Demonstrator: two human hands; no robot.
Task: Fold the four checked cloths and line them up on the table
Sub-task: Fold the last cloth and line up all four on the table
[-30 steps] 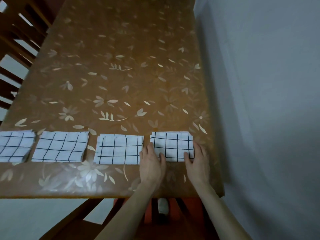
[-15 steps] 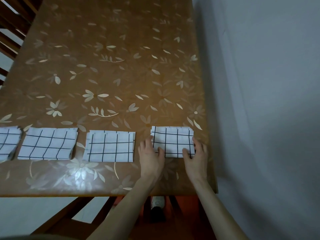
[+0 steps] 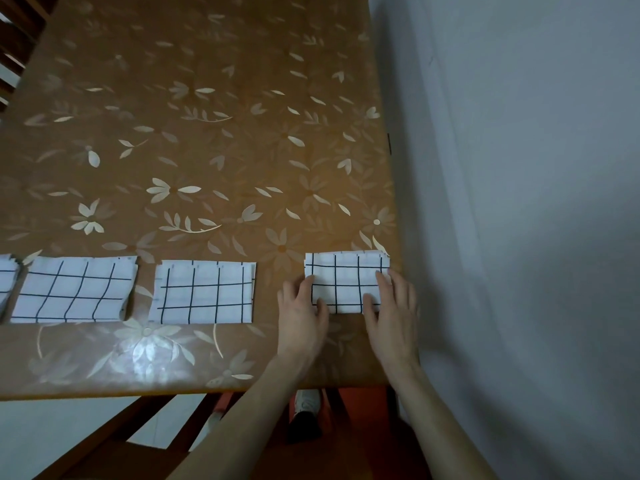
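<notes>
- Left hand (image 3: 302,315) lay flat, fingers straight and relaxed, grip released; fingertips pressed on the left edge of the rightmost folded cloth (image 3: 346,283).
- Right hand (image 3: 393,315) was also flat, fingers straight, grip released; fingertips and thumb rested on that cloth's right side and near edge.
- Rightmost folded cloth sat between the 2 hands, partly under their fingertips, flat on the tabletop (image 3: 207,133), close to the tabletop's right edge. White with black grid lines, layered edges visible along its far side.
- Second folded cloth (image 3: 204,292) lay to the left of the left hand, apart from it, flat, same check pattern.
- Third folded cloth (image 3: 74,289) lay further left of the left hand, a narrow gap between it and the second one.
- Fourth folded cloth (image 3: 6,284) lay furthest left, cut off by the frame edge; only a sliver showed.
- All 4 cloths formed a rough row along the near side of the tabletop; the gap between the second and the rightmost was wider than the others.
- Tabletop was brown with a pale flower and leaf pattern, glare patch near the front edge.
- Grey wall (image 3: 519,168) ran just right of the right hand.
- Wooden chair (image 3: 104,441) showed below the tabletop's front edge, left of the forearms.
- A shoe (image 3: 306,403) was visible under the tabletop, below the left hand.
</notes>
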